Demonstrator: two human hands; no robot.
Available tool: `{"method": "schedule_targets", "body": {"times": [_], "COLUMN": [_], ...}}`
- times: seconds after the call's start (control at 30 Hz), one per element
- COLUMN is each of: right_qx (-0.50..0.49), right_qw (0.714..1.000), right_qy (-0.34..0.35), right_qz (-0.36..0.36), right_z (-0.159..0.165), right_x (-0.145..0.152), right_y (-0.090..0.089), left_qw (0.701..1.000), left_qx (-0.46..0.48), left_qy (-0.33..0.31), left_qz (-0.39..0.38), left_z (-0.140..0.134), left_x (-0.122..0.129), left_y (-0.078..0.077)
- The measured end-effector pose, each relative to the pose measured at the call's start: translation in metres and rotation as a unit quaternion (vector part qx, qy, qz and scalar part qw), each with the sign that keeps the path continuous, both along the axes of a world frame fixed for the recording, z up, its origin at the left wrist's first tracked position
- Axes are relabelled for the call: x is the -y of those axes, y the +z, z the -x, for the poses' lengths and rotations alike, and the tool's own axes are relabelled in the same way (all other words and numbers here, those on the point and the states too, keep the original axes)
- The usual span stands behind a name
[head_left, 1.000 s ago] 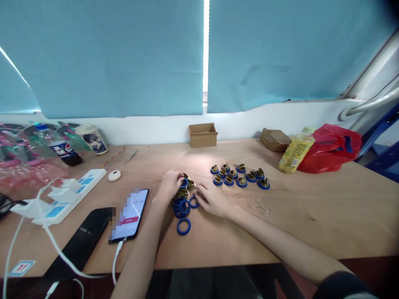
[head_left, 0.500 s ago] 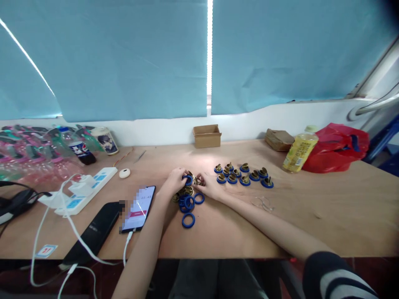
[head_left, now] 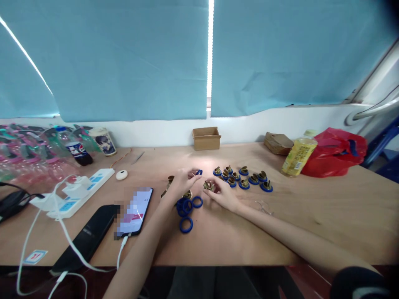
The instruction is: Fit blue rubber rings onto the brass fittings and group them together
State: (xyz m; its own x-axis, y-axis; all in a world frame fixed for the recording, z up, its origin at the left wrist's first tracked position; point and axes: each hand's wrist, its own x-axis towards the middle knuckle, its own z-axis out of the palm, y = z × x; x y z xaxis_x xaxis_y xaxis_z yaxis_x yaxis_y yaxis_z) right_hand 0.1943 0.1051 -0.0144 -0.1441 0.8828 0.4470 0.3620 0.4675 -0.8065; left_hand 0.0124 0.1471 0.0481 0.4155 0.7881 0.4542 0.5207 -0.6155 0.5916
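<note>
My left hand pinches a blue ring at its fingertips, held above the table. Facing it, my right hand grips a brass-coloured metal fitting with upright flaps. The ring and the fitting are apart. Under and beside my left hand lie more brass fittings, partly hidden by the hand and forearm. Several loose blue rings lie just in front of these, some overlapping. To the right of my right hand stands a group of brass fittings seated in blue rings.
A small open cardboard box stands by the wall. On the left are a phone, a black power bank, a power strip and several bottles. A yellow drink bottle and red plastic bag stand at right.
My left hand has lifted off the pile and moved slightly right with a blue ring. My right hand has moved right and nearer me, holding a brass fitting.
</note>
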Motion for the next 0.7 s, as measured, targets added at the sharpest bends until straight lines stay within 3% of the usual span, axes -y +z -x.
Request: {"method": "schedule_targets", "body": {"times": [0.23,0.43,0.7], "right_qx": [-0.066,-0.162,-0.16], "right_qw": [0.997,0.979,0.98], "right_qy": [-0.047,0.003,0.017], "right_qz": [0.02,0.121,0.116], "right_z": [-0.005,-0.007,-0.005], "right_x": [-0.003,-0.008,-0.008], "right_y": [-0.005,-0.014,-0.013], "left_qw": [0.998,0.993,0.992], "left_qx": [0.007,-0.05,-0.018], "left_qy": [-0.065,-0.077,-0.057], "left_qz": [-0.012,-0.079,-0.11], "left_z": [-0.018,-0.026,-0.031], "left_x": [0.005,0.008,0.02], "left_y": [-0.004,-0.026,-0.041]}}
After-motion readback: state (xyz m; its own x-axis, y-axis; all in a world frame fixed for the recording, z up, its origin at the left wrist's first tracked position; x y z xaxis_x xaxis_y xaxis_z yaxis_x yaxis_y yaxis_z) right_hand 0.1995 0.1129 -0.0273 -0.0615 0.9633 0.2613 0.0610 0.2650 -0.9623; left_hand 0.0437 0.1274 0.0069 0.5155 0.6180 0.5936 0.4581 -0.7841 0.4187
